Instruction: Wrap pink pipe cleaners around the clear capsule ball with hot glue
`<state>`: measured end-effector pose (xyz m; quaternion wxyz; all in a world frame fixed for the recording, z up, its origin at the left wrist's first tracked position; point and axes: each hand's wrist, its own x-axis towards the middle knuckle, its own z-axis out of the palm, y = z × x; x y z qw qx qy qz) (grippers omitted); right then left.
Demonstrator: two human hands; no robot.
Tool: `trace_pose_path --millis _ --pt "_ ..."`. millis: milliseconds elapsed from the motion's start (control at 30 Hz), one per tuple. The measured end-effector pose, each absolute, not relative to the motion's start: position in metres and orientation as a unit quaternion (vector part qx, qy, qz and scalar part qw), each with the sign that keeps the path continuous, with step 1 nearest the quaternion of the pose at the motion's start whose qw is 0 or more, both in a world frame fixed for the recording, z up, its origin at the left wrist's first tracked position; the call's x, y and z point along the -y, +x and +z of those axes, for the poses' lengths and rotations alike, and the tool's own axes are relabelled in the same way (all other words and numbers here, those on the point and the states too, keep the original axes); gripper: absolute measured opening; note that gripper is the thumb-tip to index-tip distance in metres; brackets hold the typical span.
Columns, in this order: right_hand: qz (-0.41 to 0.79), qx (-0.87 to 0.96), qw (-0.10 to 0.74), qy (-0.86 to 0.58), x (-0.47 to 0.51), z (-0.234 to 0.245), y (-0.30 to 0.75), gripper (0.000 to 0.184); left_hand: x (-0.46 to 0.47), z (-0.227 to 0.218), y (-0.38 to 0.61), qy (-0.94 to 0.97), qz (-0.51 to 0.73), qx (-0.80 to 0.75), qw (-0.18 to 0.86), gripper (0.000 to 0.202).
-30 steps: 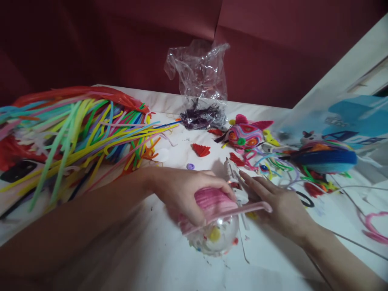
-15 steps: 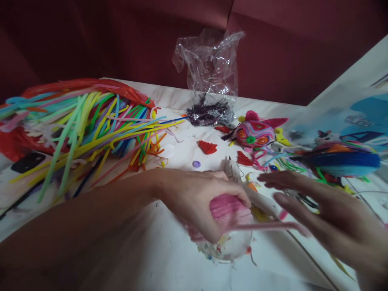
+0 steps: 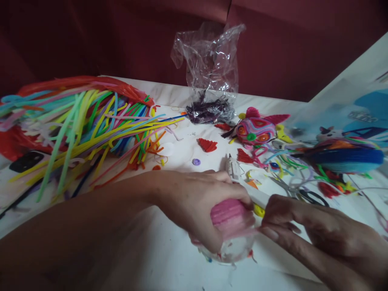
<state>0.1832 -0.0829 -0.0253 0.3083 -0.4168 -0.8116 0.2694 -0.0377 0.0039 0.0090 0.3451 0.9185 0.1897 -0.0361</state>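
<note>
My left hand (image 3: 194, 202) is wrapped over a clear round ball (image 3: 235, 249) whose upper part is covered in rows of pink pipe cleaner (image 3: 228, 212). From the ball a loose pink strand stretches right. Its end is pinched between the thumb and fingers of my right hand (image 3: 321, 234). The lower part of the ball is bare and see-through, with coloured bits showing at its base. Just beyond my left fingers lies a white glue gun (image 3: 233, 169), its nozzle pointing away and its rear partly hidden. A yellow piece (image 3: 259, 210) peeks out between my hands.
Left, a red bag (image 3: 79, 84) spills many coloured pipe cleaners (image 3: 100, 125) beside a phone (image 3: 27, 161). At the back stand a clear plastic bag (image 3: 212, 72) and a colourful masklike craft (image 3: 254, 131). Scissors (image 3: 292, 190), red pieces (image 3: 207, 144) and a blue bundle (image 3: 348, 159) lie about.
My right hand, spread and blurred before, has come down and closed on the end of the pink pipe cleaner. The left hand stays on the ball. The scissors are now uncovered.
</note>
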Motion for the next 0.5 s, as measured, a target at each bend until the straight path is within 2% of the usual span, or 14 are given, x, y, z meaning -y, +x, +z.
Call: trace_pose_path --millis 233,500 --pt "0.238 0.829 0.302 -0.407 0.083 -0.033 0.181 0.047 -0.007 0.01 -0.04 0.911 -0.052 -0.174 0.37 0.06" --pt "0.255 0.821 0.284 -0.424 0.082 -0.039 0.185 0.033 -0.008 0.011 -0.04 0.906 -0.051 -0.177 0.38 0.059"
